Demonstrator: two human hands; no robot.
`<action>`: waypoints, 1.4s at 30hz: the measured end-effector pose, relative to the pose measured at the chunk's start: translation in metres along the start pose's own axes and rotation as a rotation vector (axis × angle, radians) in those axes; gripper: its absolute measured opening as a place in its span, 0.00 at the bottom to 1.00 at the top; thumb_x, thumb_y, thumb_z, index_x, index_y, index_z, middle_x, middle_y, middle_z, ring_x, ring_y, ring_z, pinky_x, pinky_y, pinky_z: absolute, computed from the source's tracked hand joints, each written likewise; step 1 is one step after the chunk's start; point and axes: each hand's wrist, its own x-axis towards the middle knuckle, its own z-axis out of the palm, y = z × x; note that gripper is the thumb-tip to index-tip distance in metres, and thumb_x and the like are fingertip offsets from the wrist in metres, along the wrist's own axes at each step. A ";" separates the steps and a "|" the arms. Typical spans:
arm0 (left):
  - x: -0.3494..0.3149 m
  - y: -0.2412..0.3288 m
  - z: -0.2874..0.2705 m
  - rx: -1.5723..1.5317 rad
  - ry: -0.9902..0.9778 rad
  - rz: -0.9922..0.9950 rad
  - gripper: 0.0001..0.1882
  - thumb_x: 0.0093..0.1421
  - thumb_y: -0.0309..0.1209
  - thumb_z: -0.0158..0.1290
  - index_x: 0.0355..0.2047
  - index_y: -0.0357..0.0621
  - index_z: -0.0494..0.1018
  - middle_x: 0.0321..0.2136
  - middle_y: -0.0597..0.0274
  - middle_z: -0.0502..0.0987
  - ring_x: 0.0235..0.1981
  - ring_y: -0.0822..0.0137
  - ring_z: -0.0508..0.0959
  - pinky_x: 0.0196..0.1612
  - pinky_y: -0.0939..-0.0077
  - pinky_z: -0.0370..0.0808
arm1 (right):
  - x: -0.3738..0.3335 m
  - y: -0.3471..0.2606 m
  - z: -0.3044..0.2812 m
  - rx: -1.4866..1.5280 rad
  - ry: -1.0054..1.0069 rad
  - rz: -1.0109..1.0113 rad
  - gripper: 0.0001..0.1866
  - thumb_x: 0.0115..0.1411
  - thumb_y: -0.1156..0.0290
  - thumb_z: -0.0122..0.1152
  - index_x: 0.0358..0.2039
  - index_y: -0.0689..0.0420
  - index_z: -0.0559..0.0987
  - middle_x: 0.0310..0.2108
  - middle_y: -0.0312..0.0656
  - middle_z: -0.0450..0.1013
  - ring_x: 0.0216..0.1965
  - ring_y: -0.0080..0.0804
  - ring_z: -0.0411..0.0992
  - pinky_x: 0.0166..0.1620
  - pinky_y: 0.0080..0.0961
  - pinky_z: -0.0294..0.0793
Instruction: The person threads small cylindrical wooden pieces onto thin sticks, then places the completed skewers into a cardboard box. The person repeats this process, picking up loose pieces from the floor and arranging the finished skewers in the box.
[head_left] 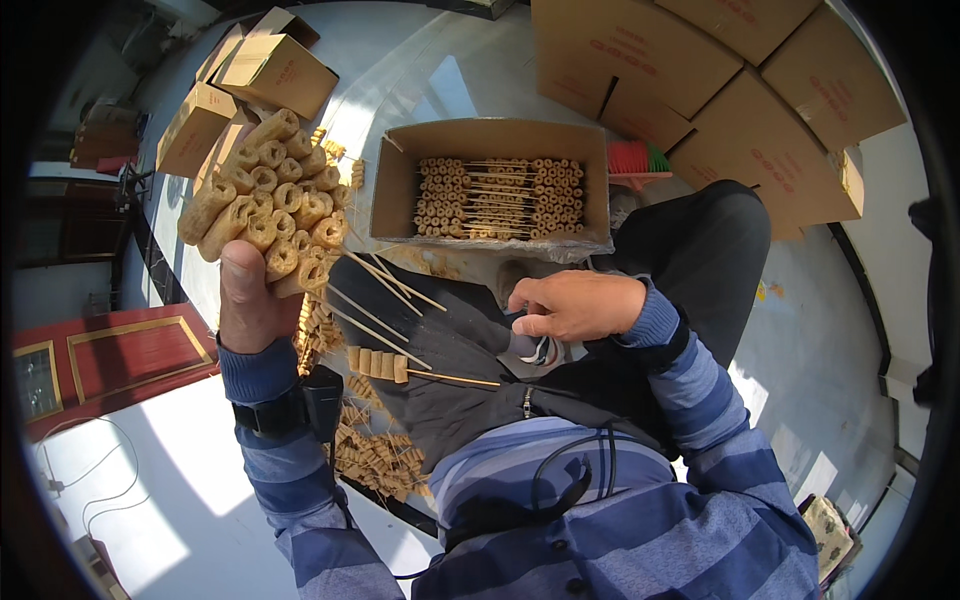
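"Where's the skewer bundle (265, 205)?"
"Upper left; I've got the left hand (257, 310) clamped round it, probably keeping sticks together."
"Right hand (583, 305)?"
"Loosely open, looks empty. Packed carton (490, 139) ahead, likely for easy reach."

Left hand (258, 308): fingers hidden behind skewered rolls (263, 205).

Brown cartons (790, 165) stacked at upper right, near a red-and-green object (636, 158) (too small to identify). Other cartons (277, 72) clustered at upper left. At far left, a gold-trimmed red panel (140, 358); below it, a curving cable (136, 470).
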 end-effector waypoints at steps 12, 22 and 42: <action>0.136 -0.181 0.092 1.453 -0.776 0.132 0.67 0.39 0.52 0.75 0.72 0.52 0.45 0.61 0.44 0.62 0.62 0.45 0.64 0.66 0.49 0.60 | 0.066 -0.011 0.105 -0.092 0.164 -0.334 0.23 0.60 0.60 0.65 0.52 0.57 0.74 0.45 0.48 0.72 0.51 0.47 0.71 0.52 0.42 0.74; 0.136 -0.297 0.094 1.532 -1.180 -0.277 0.68 0.40 0.55 0.72 0.74 0.53 0.42 0.65 0.44 0.59 0.61 0.44 0.65 0.62 0.51 0.62 | 0.089 -0.006 0.096 -0.146 0.032 -0.203 0.13 0.60 0.73 0.58 0.45 0.56 0.81 0.45 0.46 0.76 0.51 0.42 0.74 0.52 0.38 0.75; 0.138 -0.326 0.086 1.435 -1.251 -0.529 0.54 0.51 0.44 0.68 0.73 0.57 0.48 0.72 0.56 0.51 0.69 0.47 0.60 0.66 0.49 0.64 | 0.080 -0.005 0.087 -0.192 0.128 -0.216 0.10 0.59 0.72 0.55 0.40 0.58 0.80 0.34 0.48 0.80 0.41 0.42 0.80 0.45 0.38 0.76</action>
